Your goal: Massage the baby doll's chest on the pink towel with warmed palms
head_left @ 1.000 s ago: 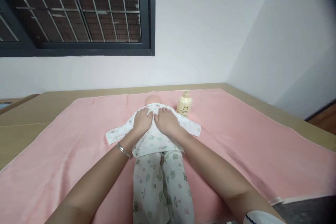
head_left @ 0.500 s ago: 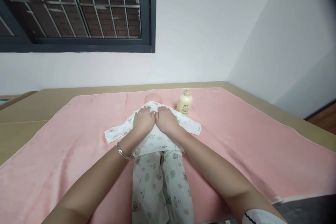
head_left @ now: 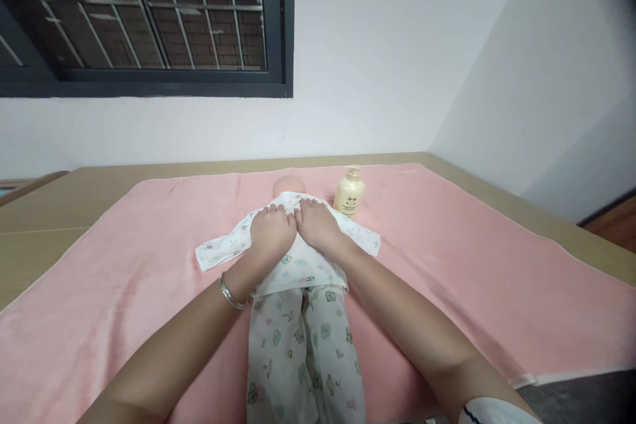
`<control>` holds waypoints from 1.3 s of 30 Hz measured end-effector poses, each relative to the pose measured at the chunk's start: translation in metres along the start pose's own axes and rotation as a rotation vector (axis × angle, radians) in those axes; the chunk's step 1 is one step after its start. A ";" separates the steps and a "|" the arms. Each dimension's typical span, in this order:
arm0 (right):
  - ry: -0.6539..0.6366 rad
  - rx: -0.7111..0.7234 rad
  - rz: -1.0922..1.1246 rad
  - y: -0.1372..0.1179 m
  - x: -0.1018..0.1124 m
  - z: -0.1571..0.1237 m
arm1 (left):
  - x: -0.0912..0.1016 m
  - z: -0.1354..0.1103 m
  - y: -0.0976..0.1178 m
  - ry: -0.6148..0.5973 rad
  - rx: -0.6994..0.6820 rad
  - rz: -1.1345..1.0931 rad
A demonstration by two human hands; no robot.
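Observation:
A baby doll lies on its back, its bare head (head_left: 289,185) at the far end. It wears a white printed top (head_left: 293,271) with both sleeves spread sideways, and matching trousers (head_left: 278,358) that stretch toward me. My left hand (head_left: 272,233) rests palm down on the chest of the top, its fingers slightly bent. Beside it, my right hand (head_left: 318,226) lies flat on the same chest with fingers stretched out. The two thumbs meet or nearly meet at the middle. Neither hand grips anything that I can see. A silver bangle (head_left: 231,291) circles my left wrist.
Under the doll spreads a pink blanket (head_left: 447,265) over a tan surface (head_left: 59,212). A cream pump bottle (head_left: 350,193) stands just beyond the right sleeve. Behind are a white wall (head_left: 368,66) and a barred window (head_left: 149,20).
My left hand's fingers have bent a little more and drawn back slightly on the chest. My right hand has barely moved. The doll and bottle stay in place.

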State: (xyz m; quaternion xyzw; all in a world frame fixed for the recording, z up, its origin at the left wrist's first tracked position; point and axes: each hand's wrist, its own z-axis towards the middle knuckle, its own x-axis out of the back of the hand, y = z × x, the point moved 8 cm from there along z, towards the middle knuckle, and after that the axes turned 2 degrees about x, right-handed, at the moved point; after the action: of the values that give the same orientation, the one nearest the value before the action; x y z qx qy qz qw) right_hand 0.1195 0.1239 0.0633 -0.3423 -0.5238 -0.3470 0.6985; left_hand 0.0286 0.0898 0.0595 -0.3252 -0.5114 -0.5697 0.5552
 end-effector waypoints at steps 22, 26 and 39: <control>0.052 0.047 0.120 0.014 -0.016 0.013 | -0.005 0.007 -0.003 0.015 -0.046 -0.036; 0.033 0.118 0.073 -0.004 -0.007 0.004 | -0.015 0.024 -0.019 -0.075 -0.041 -0.166; -0.017 -0.053 0.081 0.026 -0.010 0.015 | -0.002 -0.006 0.013 0.063 -0.122 0.007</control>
State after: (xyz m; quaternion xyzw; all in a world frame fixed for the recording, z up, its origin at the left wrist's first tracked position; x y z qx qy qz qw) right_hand 0.1321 0.1514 0.0542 -0.3845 -0.5062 -0.3294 0.6982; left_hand 0.0424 0.0868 0.0589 -0.3423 -0.4570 -0.6076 0.5521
